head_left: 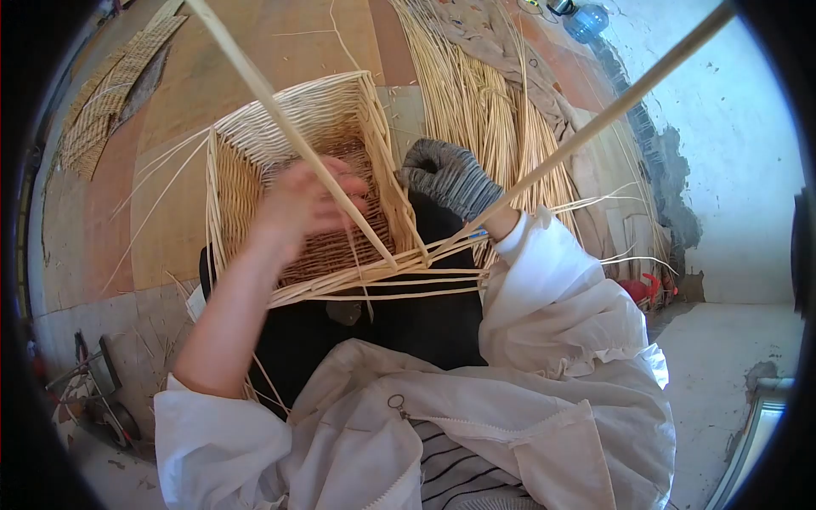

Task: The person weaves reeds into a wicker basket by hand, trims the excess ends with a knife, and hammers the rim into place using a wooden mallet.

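Observation:
A wicker basket (289, 106), rectangular with pale walls and a darker brown woven bottom, rests tilted at my lap with its opening toward me. My left hand (310, 200) is bare and smeared by motion over the basket's opening, so its fingers do not show clearly. A thin strand (355, 255) hangs just below it; whether the hand holds it I cannot tell. In a grey knitted glove, my right hand (450, 177) is closed at the basket's right rim, fingers curled against the edge. Loose willow rods (382, 285) run along the basket's near edge.
Two thick sticks rise from the near edge, a left stick (276, 110) and a right stick (586, 132). A bundle of long willow rods (484, 110) lies on the floor ahead. Woven matting (110, 93) lies far left, and a water bottle (586, 23) stands top right.

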Demonstrator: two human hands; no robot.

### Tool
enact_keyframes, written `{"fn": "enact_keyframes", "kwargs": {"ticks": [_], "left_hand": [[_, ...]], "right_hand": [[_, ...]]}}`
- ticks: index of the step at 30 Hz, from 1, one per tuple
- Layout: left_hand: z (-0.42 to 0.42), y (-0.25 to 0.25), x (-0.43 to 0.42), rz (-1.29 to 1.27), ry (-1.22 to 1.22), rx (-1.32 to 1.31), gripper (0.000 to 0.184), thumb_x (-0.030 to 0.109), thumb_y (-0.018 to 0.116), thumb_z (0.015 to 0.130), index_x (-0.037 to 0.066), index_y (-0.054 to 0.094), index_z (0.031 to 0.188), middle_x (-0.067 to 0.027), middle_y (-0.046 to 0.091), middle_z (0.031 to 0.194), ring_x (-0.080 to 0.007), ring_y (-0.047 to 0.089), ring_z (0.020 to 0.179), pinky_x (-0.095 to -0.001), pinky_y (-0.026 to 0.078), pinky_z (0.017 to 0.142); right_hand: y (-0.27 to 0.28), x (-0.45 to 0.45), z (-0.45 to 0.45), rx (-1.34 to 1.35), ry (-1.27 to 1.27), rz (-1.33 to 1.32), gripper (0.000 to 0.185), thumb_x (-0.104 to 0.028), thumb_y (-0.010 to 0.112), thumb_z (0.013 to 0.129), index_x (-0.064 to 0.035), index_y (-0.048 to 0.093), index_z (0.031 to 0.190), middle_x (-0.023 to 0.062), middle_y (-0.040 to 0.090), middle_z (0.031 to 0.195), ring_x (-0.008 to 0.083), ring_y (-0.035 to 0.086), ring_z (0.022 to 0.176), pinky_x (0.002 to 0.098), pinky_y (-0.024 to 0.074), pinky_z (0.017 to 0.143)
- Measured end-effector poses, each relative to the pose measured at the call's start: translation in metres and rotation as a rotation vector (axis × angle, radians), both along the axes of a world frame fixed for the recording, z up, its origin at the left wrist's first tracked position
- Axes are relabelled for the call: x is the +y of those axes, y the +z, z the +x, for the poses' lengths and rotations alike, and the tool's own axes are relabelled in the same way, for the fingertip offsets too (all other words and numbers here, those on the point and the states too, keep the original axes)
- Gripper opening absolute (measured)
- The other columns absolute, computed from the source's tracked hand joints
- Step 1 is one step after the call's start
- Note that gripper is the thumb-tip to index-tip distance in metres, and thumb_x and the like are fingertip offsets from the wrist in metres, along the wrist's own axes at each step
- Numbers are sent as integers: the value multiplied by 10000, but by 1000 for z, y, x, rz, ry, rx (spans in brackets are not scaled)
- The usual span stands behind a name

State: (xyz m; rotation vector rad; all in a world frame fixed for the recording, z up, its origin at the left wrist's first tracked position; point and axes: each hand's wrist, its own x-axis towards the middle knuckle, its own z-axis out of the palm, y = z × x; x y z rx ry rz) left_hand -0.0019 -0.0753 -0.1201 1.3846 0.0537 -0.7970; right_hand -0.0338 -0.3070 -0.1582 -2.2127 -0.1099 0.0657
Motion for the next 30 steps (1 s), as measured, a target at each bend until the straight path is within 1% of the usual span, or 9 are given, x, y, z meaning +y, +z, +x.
{"fn": "enact_keyframes", "kwargs": {"ticks": [1, 3, 6, 12, 17, 20, 26, 28, 30], "left_hand": [[17, -11, 14, 34, 144, -51, 190, 128, 336, 986, -6, 461, 1036, -225, 584, 1082, -295, 634, 937, -399, 554, 805], [35, -29, 31, 67, 291, -108, 188, 124, 331, 985, -5, 452, 1047, -234, 580, 1081, -309, 636, 928, -419, 556, 802], [32, -42, 33, -109, 488, 103, 177, 109, 321, 985, -11, 407, 1083, -248, 575, 1043, -363, 628, 912, -433, 576, 765], [38, -74, 22, -95, 588, 193, 162, 79, 285, 983, -16, 395, 1054, -244, 560, 1020, -362, 626, 899, -432, 586, 738], [40, -73, 11, -116, 630, 165, 167, 61, 260, 977, -28, 379, 1053, -229, 548, 980, -362, 626, 871, -447, 580, 747], [36, -66, -4, -115, 718, 225, 168, 29, 271, 966, -29, 401, 1055, -209, 556, 1013, -361, 607, 951, -459, 545, 825], [34, -74, 7, -179, 699, 210, 167, 35, 274, 969, -26, 411, 1040, -184, 561, 981, -335, 612, 939, -449, 548, 834], [35, -78, 18, -192, 735, 237, 175, 75, 246, 976, -17, 395, 988, -163, 552, 867, -315, 625, 849, -448, 576, 780], [32, -79, 21, -178, 727, 209, 177, 80, 248, 978, -16, 396, 991, -157, 550, 859, -310, 625, 846, -443, 576, 788]], "right_hand": [[-2, 2, 0, 2, -4, 4, 273, -177, 662, 825, 20, 602, 1005, 118, 620, 821, 194, 611, 694, 290, 514, 628], [-1, 5, 1, 409, -137, 473, 277, -161, 666, 827, 11, 599, 1034, 96, 626, 836, 166, 619, 699, 285, 529, 575], [11, 11, -1, 351, -143, 563, 128, -143, 641, 854, -27, 601, 890, 19, 595, 754, 103, 592, 632, 231, 527, 544], [4, 4, -1, 411, -130, 686, 163, -152, 636, 860, -13, 604, 937, 34, 620, 785, 125, 616, 677, 253, 546, 596], [3, -1, -3, 385, -115, 743, 205, -190, 614, 880, -4, 607, 966, 63, 636, 802, 147, 631, 711, 270, 549, 640], [4, -6, -3, 377, -79, 772, 239, -228, 582, 902, -2, 605, 977, 74, 638, 793, 158, 639, 696, 269, 549, 623], [15, -5, 4, 372, 43, 467, 272, -250, 533, 929, 6, 599, 990, 79, 635, 736, 166, 642, 623, 258, 537, 558], [13, -6, 5, 381, 43, 492, 269, -248, 527, 932, 5, 600, 985, 79, 634, 730, 166, 642, 623, 257, 536, 555], [9, -6, 5, 396, 51, 515, 267, -246, 520, 935, 4, 602, 981, 79, 633, 725, 166, 642, 622, 257, 535, 551]]}}
